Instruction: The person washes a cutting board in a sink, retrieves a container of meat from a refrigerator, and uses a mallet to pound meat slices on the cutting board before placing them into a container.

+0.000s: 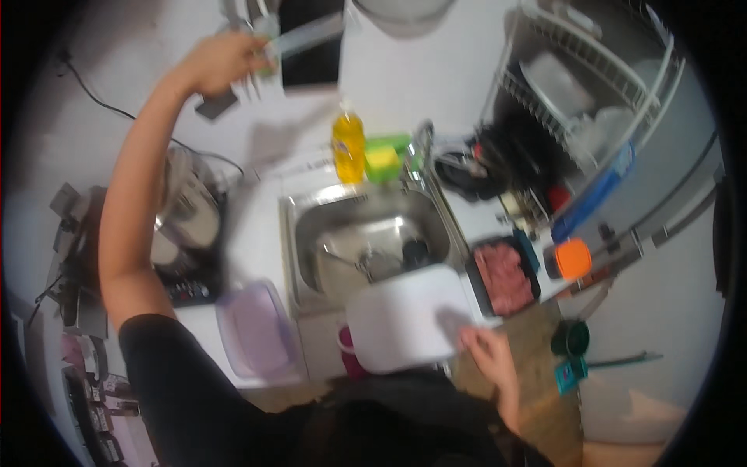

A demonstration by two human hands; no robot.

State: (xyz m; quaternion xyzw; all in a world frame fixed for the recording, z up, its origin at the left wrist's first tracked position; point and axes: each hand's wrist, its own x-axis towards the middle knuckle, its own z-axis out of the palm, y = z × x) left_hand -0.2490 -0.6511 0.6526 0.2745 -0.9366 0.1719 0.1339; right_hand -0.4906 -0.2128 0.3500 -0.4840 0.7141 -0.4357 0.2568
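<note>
My left hand [224, 61] reaches to the upper left, beside hanging utensils on the wall. Its fingers are closed around the end of a long, flat, pale utensil [309, 35], blurred and perhaps a knife. A white cutting board [408, 321] lies over the front edge of the steel sink [289, 251]. My right hand [487, 353] is at the board's right edge, fingers bent; whether it grips the board cannot be told. Inside the sink are a metal utensil and a dark round item. Right of the sink, a black tray [481, 292] holds raw pink meat [505, 277].
Behind the sink stand a yellow soap bottle [348, 149], a yellow sponge [382, 163] and the faucet [419, 152]. A lilac tub [257, 330] and a pot [195, 216] are at left. At right are a dish rack [583, 49] and an orange-lidded container [573, 258].
</note>
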